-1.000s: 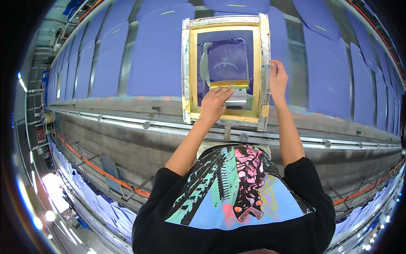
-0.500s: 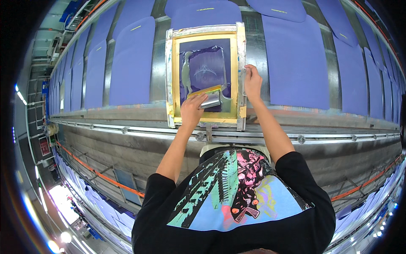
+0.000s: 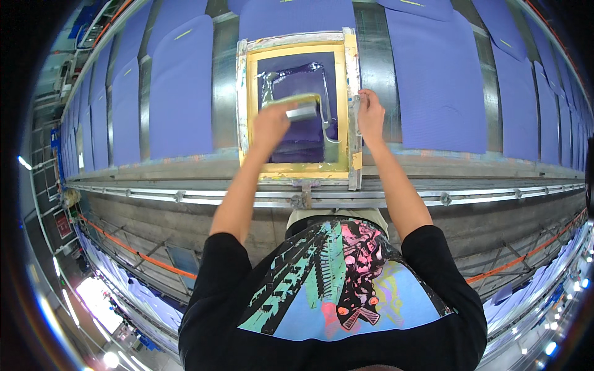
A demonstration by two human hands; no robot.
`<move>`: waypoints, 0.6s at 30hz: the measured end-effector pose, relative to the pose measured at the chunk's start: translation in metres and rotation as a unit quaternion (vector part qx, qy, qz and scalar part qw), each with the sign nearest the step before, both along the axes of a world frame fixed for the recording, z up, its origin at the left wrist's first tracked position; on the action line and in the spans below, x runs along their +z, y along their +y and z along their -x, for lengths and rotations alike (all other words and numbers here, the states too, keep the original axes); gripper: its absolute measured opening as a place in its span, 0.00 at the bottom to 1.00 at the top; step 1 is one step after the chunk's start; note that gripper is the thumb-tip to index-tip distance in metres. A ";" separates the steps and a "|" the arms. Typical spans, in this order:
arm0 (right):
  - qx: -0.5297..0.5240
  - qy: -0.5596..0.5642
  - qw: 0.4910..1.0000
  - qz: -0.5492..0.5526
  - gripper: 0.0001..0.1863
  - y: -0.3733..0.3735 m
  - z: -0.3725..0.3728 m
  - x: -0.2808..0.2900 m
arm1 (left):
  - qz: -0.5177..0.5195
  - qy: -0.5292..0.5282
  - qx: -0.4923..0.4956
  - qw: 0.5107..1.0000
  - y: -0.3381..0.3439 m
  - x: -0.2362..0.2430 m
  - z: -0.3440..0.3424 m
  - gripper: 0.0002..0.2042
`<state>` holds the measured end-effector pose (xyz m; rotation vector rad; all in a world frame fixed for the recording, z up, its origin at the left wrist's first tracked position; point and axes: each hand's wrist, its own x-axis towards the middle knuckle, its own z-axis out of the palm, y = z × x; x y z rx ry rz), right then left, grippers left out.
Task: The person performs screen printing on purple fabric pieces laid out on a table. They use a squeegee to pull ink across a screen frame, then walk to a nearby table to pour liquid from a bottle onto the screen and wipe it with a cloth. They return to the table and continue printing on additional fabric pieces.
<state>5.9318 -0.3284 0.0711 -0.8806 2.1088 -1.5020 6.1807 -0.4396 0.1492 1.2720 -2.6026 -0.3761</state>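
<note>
A screen printing frame (image 3: 343, 68) with a yellow-taped border and a dark purple mesh coated in wet ink (image 3: 297, 148) lies over the long table. My left hand (image 3: 272, 123), slightly blurred, is closed on a squeegee (image 3: 302, 111) with a metal holder and yellowish edge, held across the middle of the mesh. My right hand (image 3: 371, 117) has its fingers curled on the frame's right side rail. Both forearms come up from below, past my black printed shirt.
Rows of periwinkle fabric pieces (image 3: 439, 86) lie on the metal table (image 3: 380, 74) to both sides and beyond the frame. A steel rail (image 3: 235, 198) runs along the near edge. Orange bars (image 3: 142, 250) and more fabric-covered tables show behind me.
My left hand has moved the squeegee up from the bottom of the mesh to its middle. My right hand stays on the frame's side. The view has shifted.
</note>
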 end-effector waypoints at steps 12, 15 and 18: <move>-0.016 -0.003 1.000 -0.008 0.09 0.010 -0.008 -0.016 | 0.095 0.017 -0.038 0.995 0.017 -0.056 -0.004 0.19; -0.015 0.002 1.000 0.007 0.09 0.011 -0.009 -0.019 | 0.140 0.035 -0.079 0.986 0.055 -0.057 -0.030 0.20; -0.028 -0.011 0.999 -0.010 0.09 0.012 -0.011 -0.022 | 0.051 0.017 -0.049 0.997 0.032 -0.039 -0.016 0.22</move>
